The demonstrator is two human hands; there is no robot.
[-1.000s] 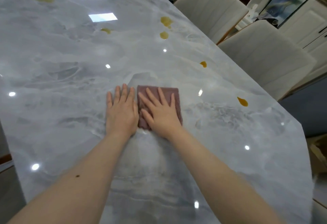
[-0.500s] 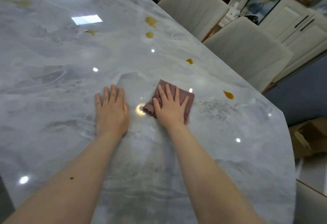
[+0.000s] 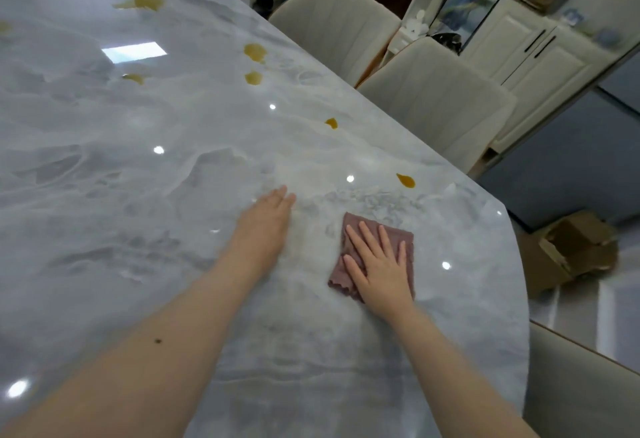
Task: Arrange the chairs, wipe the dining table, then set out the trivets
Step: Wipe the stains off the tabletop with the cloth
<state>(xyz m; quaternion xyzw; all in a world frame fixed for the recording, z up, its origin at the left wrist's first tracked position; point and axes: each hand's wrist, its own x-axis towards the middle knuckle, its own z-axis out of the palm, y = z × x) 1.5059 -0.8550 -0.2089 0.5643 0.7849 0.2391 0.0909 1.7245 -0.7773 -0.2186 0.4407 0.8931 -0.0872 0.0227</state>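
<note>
A glossy grey marble dining table [image 3: 138, 178] fills most of the view. My right hand [image 3: 379, 269] lies flat with spread fingers on a folded mauve cloth [image 3: 403, 238], pressing it onto the table near the right edge. My left hand [image 3: 266, 219] rests flat on the bare marble to the left of the cloth, fingers straight and together. Several yellow-brown spills dot the table, the nearest [image 3: 406, 180] just beyond the cloth, another [image 3: 331, 122] farther up. Two beige upholstered chairs [image 3: 436, 98] [image 3: 332, 18] stand along the right side.
More yellow spills [image 3: 255, 52] [image 3: 143, 1] lie toward the far end. A crumpled cardboard box [image 3: 575, 250] sits on the floor at right. White cabinets [image 3: 530, 53] stand behind the chairs. Another chair's back [image 3: 581, 389] shows at lower right.
My right hand has slid the cloth to the right across the table, away from my left hand. The left hand stayed flat on the marble.
</note>
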